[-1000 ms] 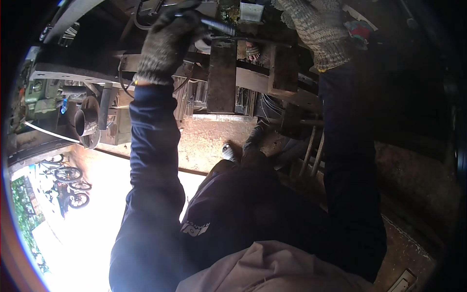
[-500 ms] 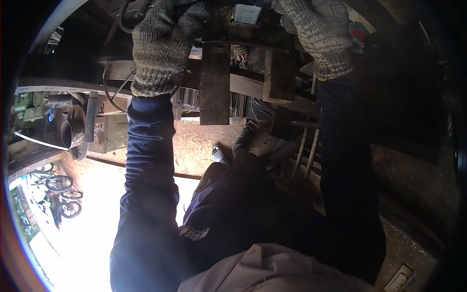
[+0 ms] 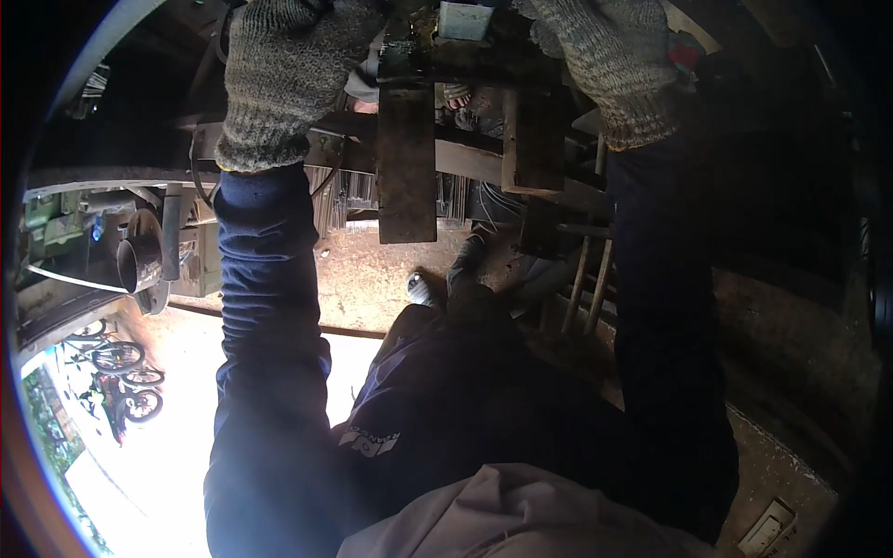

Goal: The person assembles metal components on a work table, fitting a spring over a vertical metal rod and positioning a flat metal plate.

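Both hands wear grey knitted work gloves and reach to the upper edge of the head view. My left hand (image 3: 290,84) is at the upper left, its fingers bent and partly cut off by the picture's edge; what it grips is hidden. At the upper right my right hand (image 3: 614,79) has curled fingers, also partly out of view, and its grip cannot be made out. Between the hands lies a dark, oily metal work surface (image 3: 502,63) with a pale grey rectangular block (image 3: 464,20) on it. A red item (image 3: 686,54) shows just beside the right glove.
Two dark flat pieces (image 3: 406,172) (image 3: 533,139) hang down below the work surface. Thin rods (image 3: 349,195) stand behind them. To the left is a round metal pipe piece (image 3: 139,256); bicycles (image 3: 116,358) stand outside. Bars (image 3: 588,279) lean at the right, near my legs.
My left hand has shifted left and slightly upward, and its forearm has followed. My right hand has stayed nearly in place. The view has tilted a little.
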A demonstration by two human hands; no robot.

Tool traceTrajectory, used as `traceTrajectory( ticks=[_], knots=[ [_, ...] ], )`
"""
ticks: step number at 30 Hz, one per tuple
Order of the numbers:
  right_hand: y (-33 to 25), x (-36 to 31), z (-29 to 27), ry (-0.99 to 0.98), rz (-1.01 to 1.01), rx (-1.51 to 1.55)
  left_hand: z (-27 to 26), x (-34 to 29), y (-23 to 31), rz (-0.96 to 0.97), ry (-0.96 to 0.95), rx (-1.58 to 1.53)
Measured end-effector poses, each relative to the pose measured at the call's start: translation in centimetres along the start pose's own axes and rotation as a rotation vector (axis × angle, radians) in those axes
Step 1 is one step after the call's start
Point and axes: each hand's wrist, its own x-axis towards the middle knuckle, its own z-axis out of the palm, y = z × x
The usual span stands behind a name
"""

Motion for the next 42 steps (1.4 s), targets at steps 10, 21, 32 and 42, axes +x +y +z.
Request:
traceTrajectory(
  ticks=[10,21,32,42],
  knots=[
    [-1.1,0.1,-0.1,-0.004,0.141,0.136,-0.9,0.0,-2.7,0.097,-0.114,-0.181],
    [-1.9,0.4,0.0,-0.024,0.202,0.076,1.6,-0.2,-4.9,0.386,0.064,-0.086],
    [-0.8,0.4,0.4,-0.01,0.27,0.083,0.2,-0.5,-4.9,-0.01,-0.068,-0.385],
    [-0.9,0.0,-0.5,-0.041,0.283,-0.06,-3.2,0.0,-11.0,0.117,-0.258,-0.203]
  ],
)
